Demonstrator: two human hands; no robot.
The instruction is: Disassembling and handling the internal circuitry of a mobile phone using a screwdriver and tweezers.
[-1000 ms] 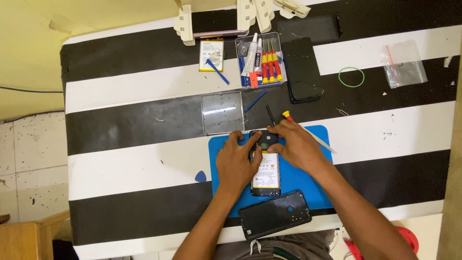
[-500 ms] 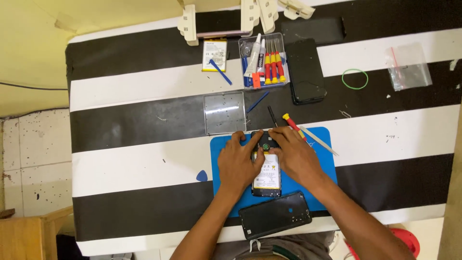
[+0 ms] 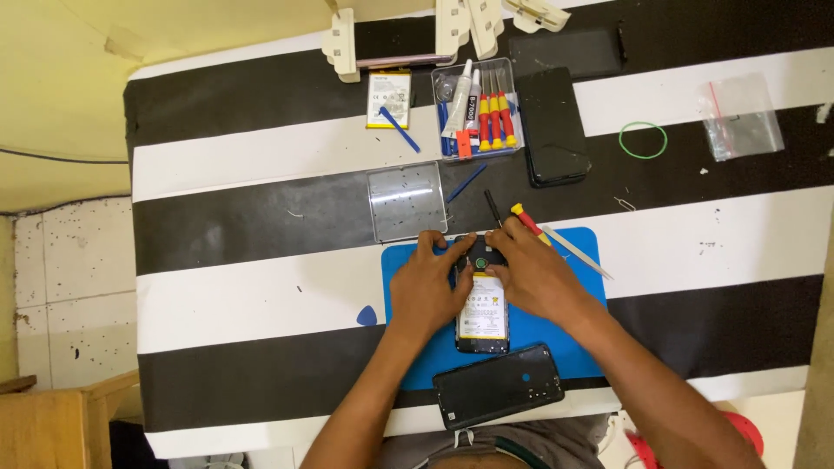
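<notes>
An opened phone with its white battery showing lies on a blue work mat near the table's front edge. My left hand grips the phone's left side and my right hand grips its right side, thumbs pressing on the dark upper part around the camera. The phone's black back cover lies at the mat's front edge. A red and yellow screwdriver and a thin metal tool rest just beyond my right hand.
A clear box lid, a blue pick, a clear tray of screwdrivers and glue, a spare battery, a black phone, a green rubber band and a plastic bag lie on the striped table.
Both hands stay on the phone's upper end with only slight finger shifts. The camera view has drifted a little.
</notes>
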